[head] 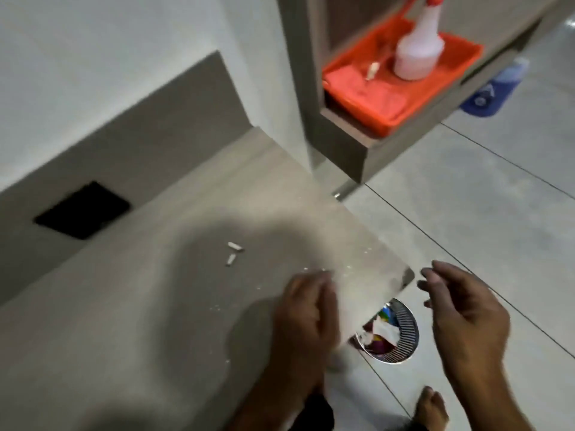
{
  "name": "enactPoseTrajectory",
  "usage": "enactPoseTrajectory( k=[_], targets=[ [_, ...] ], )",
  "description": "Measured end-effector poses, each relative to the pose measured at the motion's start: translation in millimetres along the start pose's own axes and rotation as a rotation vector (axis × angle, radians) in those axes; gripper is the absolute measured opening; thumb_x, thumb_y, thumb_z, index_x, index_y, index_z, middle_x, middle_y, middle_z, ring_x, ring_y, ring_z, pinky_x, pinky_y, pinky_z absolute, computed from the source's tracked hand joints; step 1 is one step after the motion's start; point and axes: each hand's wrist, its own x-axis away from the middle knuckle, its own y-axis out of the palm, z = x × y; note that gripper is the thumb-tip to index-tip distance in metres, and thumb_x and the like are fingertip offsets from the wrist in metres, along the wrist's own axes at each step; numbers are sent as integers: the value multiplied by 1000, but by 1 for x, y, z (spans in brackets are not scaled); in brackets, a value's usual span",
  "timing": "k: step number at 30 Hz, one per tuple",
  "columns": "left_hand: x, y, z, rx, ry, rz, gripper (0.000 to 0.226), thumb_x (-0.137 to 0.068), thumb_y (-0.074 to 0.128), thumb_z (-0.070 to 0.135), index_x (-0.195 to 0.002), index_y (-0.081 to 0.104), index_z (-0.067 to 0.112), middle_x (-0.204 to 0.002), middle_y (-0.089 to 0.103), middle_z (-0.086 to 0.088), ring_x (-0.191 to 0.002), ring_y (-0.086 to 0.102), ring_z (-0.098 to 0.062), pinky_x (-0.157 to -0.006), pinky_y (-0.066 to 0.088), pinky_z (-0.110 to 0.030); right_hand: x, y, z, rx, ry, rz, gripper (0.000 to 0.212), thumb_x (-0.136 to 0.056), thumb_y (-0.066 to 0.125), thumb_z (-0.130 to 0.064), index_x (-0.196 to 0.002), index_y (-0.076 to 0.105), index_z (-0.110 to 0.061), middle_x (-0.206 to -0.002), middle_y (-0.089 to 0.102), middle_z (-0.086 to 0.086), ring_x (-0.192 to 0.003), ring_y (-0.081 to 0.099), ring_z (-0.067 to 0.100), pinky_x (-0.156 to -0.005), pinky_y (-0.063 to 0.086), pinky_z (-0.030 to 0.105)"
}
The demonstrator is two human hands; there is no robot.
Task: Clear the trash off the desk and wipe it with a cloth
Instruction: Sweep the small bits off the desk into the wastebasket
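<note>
Left grip [306, 309] sits curled on the table [155, 306] corner, right grip [463, 309] open just off it. Two paper bits [233, 253] lie up-left of both. Can't tell if the left holds anything.

The grey desk [161, 306] still has trash on it. Two small white paper bits [234, 253] lie near its middle. Tiny white crumbs [311, 272] are spread toward 4 o'clock, near the desk's corner.

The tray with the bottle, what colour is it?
Orange. The tray shows clearly in the head view.
</note>
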Motion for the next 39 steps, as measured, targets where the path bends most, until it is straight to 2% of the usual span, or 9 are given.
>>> enactPoseTrajectory(
  k=[3,8,12,17,23,26,29,33,39],
  targets=[
    [-47,-75,-65,-243,-153,86,16,-94,58,13,-96,74,9,-92,72,-10,-87,67,-27,-80,53,-36,23,75,-45,181,-204,-168,16,-85,75,-20,-93,76,-34,-91,74,-14,-84,70,6,-83,56,24],
    [-112,-124,-157,-513,9,-296,25,-92,67,9,-115,73,2,-108,71,-19,-103,66,-39,-94,50,-41,52,193,-69,598,-353,-522,26,-85,68,-41,-95,76,-18,-98,72,7,-88,66,26,-81,53,34],
    [-134,-121,-182,-478,273,-605,40,-93,63,26,-130,67,11,-113,65,-14,-103,60,-33,-94,53,-40,69,247,-63,803,-334,-474,40,-85,64,-53,-98,72,-15,-97,65,9,-87,64,28,-72,48,32],
    [-137,-108,-188,-412,433,-632,20,-94,64,25,-109,76,19,-104,65,-6,-95,57,-25,-87,46,-32,73,263,-56,845,-347,-364,20,-88,61,-28,-98,72,-14,-91,66,7,-79,65,25,-61,42,28],
    [-98,-100,-146,-412,219,-426,17,-96,62,16,-93,77,9,-91,71,-12,-88,66,-34,-81,55,-42,64,206,-53,1026,-396,-440,13,-83,60,-15,-86,73,-16,-78,67,5,-64,62,22,-56,50,28],
    [-54,-75,-89,-312,97,-252,22,-96,58,22,-95,77,13,-92,72,-8,-87,69,-31,-77,59,-40,44,132,-39,1060,-331,-210,2,-68,73,-11,-69,71,-11,-68,65,8,-58,63,30,-49,48,28],
    [-3,-20,-15,-100,98,-185,20,-94,58,26,-95,77,19,-92,72,1,-79,70,-19,-70,56,-28,10,44,2,926,-104,91,3,-74,73,-14,-73,71,-16,-79,67,8,-72,65,35,-59,48,33],
    [60,89,50,79,84,-265,13,-93,64,26,-99,75,24,-95,72,6,-76,71,-17,-60,57,-27,-23,-23,89,737,-36,187,5,-85,71,-23,-80,73,-22,-79,71,1,-69,65,24,-66,46,31],
    [109,244,-45,-338,-337,-607,22,-98,55,24,-106,74,16,-114,71,-9,-99,67,-32,-78,54,-38,-51,-30,256,665,226,-17,11,-87,67,-23,-84,75,-15,-83,74,5,-79,68,27,-71,53,35]
  ],
)
